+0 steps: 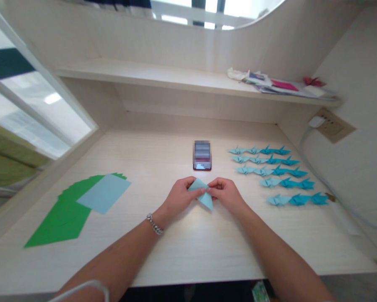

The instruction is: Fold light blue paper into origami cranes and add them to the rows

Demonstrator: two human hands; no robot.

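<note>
A light blue sheet of origami paper [204, 199], folded into a pointed shape, is held between both hands over the middle of the desk. My left hand [183, 193] pinches its left side, with the thumb lying across the paper. On the other side, my right hand [224, 192] grips the right edge between thumb and fingers. The fingertips behind the paper are partly hidden. Just beyond the hands lies a phone [202, 155] with its screen lit and blurred. To the right sit rows of folded paper cranes [279, 182] in light and darker blue.
Green paper sheets [62, 218] lie fanned out on the left, with a light blue sheet [105, 193] on top. A shelf [163, 77] spans the back, holding papers [276, 84] at its right. A white cable [314, 167] runs from the wall socket [336, 126] down the right side.
</note>
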